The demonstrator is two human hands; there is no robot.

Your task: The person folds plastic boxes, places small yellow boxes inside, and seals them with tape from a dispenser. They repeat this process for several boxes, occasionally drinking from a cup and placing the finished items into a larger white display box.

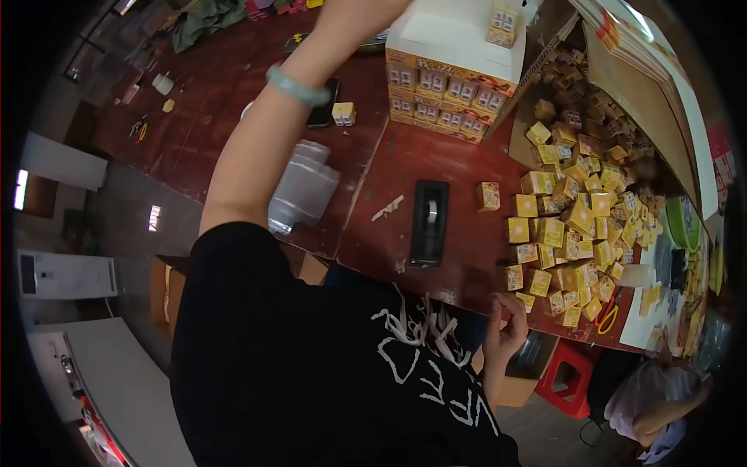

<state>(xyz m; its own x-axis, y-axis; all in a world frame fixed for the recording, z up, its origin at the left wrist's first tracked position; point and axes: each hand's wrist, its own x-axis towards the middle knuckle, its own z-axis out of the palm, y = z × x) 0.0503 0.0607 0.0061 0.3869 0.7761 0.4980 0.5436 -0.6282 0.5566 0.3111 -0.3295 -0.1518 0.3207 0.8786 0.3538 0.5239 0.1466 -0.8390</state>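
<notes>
My left hand (359,17) reaches up at the top edge, at the left of a stack of display boxes (447,93); its fingers are cut off by the frame. A pale green bangle (297,87) circles that wrist. My right hand (507,325) hovers at the table's front edge, fingers curled, with no item visible in it. Just beyond it lies a large heap of small yellow boxes (577,226). One small box (489,196) stands apart, right of a black tape dispenser (429,224). Another small box (501,28) rests on the stack.
Clear plastic sleeves (305,187) and a yellow-white box (343,114) lie on the red table (389,171). Red-handled scissors (608,317) are near the right edge. An open carton (529,140) holds many small boxes. A co-worker (654,405) sits at lower right beside a red stool (566,379).
</notes>
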